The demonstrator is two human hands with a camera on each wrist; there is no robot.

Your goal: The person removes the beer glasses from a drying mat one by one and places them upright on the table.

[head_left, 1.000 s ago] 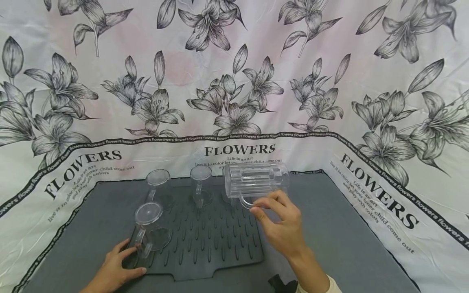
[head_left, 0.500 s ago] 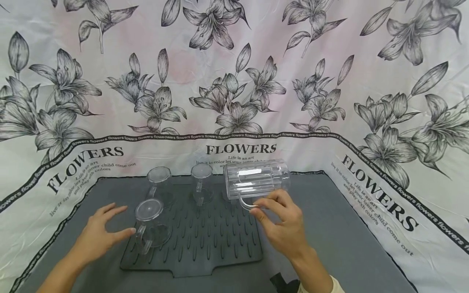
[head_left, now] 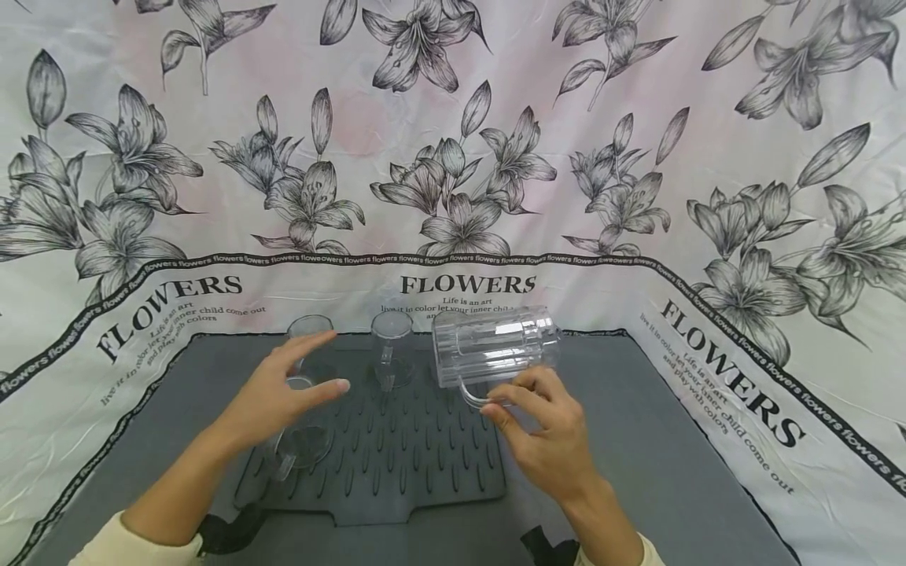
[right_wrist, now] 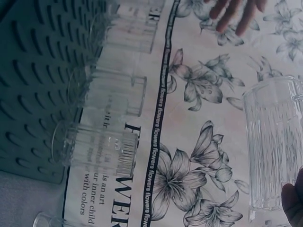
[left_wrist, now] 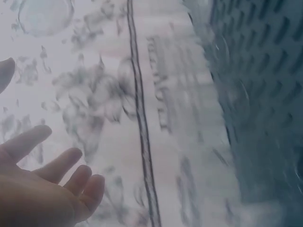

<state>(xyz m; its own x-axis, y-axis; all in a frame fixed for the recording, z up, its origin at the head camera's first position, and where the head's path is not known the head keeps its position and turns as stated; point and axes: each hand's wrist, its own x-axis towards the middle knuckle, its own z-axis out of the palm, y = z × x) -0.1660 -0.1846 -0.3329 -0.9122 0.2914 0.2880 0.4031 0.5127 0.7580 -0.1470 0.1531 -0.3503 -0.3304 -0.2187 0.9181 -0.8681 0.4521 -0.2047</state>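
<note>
My right hand (head_left: 541, 432) pinches the handle of a clear ribbed mug (head_left: 488, 346), which lies sideways in the air above the back right of a dark drying mat (head_left: 396, 472). In the right wrist view the held mug (right_wrist: 270, 146) shows at the right edge, with fingertips at its side. My left hand (head_left: 283, 393), fingers apart and holding nothing, is raised over the mat's left part. It covers much of the front left clear mug (head_left: 304, 448) and part of the back left mug (head_left: 311, 324). The left wrist view shows the left hand (left_wrist: 52, 184) with its fingers spread.
Another clear mug (head_left: 392, 346) stands upside down at the mat's back middle. One more clear mug (right_wrist: 94, 149) shows in the right wrist view at the mat's edge. A grey table (head_left: 658, 456) surrounds the mat, with a flower-printed cloth (head_left: 467, 181) rising behind and at both sides.
My left hand has left the mat's front left edge and risen up and to the right, across the left mugs. The right hand stays nearly in place while its mug tilts slightly.
</note>
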